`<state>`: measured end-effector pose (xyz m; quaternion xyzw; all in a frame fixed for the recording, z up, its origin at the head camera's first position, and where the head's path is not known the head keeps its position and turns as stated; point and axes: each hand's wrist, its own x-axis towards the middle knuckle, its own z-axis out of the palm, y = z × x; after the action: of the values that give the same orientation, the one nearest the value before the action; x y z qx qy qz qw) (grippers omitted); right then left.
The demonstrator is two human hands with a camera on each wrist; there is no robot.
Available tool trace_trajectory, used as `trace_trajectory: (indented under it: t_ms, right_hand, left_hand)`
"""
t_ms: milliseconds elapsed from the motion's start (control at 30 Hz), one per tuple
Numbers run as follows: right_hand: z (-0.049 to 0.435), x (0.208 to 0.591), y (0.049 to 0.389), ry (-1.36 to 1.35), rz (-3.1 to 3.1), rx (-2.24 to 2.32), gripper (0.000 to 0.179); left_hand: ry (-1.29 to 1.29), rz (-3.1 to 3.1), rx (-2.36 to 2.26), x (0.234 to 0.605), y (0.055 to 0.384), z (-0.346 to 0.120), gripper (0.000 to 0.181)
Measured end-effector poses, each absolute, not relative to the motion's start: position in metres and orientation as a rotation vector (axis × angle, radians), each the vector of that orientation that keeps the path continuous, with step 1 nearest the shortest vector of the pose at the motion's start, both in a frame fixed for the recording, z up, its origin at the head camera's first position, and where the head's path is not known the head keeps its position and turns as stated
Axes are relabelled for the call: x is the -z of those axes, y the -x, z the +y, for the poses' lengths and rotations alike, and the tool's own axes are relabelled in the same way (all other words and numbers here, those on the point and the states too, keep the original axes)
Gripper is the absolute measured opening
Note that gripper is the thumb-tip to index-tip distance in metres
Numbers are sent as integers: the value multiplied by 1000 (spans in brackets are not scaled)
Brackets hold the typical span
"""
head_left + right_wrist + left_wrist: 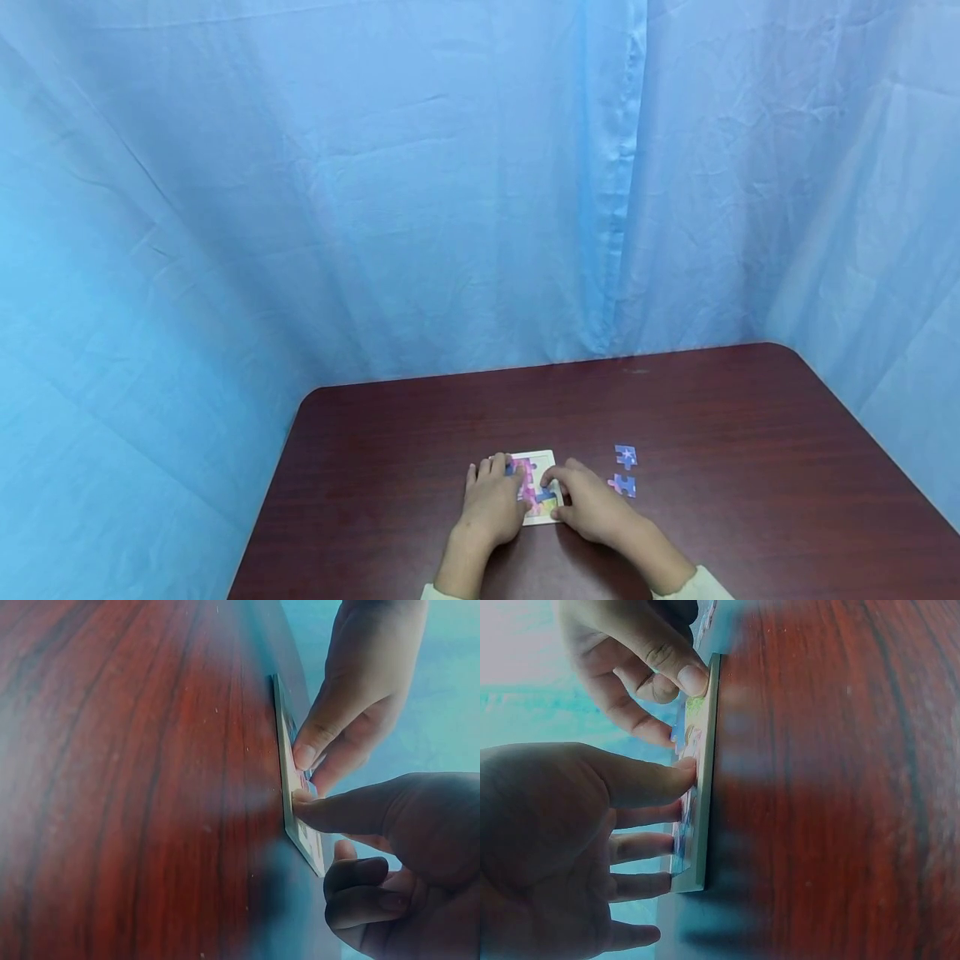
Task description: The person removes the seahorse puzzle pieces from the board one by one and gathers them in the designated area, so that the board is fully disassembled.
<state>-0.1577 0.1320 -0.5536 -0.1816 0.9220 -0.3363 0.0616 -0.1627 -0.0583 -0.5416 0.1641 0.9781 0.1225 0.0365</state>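
Observation:
A small jigsaw puzzle in a pale frame (537,522) lies on the table between my hands, its left part filled with pink and purple pieces. My left hand (491,502) rests on the puzzle's left side, fingers fairly straight and fingertips touching the pieces. From the right, my right hand (594,502) reaches over the frame with bent fingers and holds a blue puzzle piece (545,494) at its fingertips. Its thumb (692,681) is on the frame's near right edge, by a yellow piece (550,506). Pale bare board shows in the upper right of the frame.
Two loose purple-blue puzzle pieces, one upper (626,456) and one lower (623,486), lie right of my right hand. The dark reddish wooden table (390,450) has rounded far corners. Light blue curtains (450,208) hang behind it and at both sides.

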Motion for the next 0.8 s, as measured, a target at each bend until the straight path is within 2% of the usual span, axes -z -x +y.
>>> trace_trajectory:
  t_ms: [167,433,800]
  right_hand:
    - [131,553,157,564,2819,1029,38]
    - [133,552,157,527,2805,1092,25]
    - [136,551,157,565,2809,1086,25]
  left_hand:
    - [-505,3002,-368,543,163,-58,53]
    - [-490,2979,-394,542,163,-58,52]
    - [-494,2976,-401,543,164,-60,52]
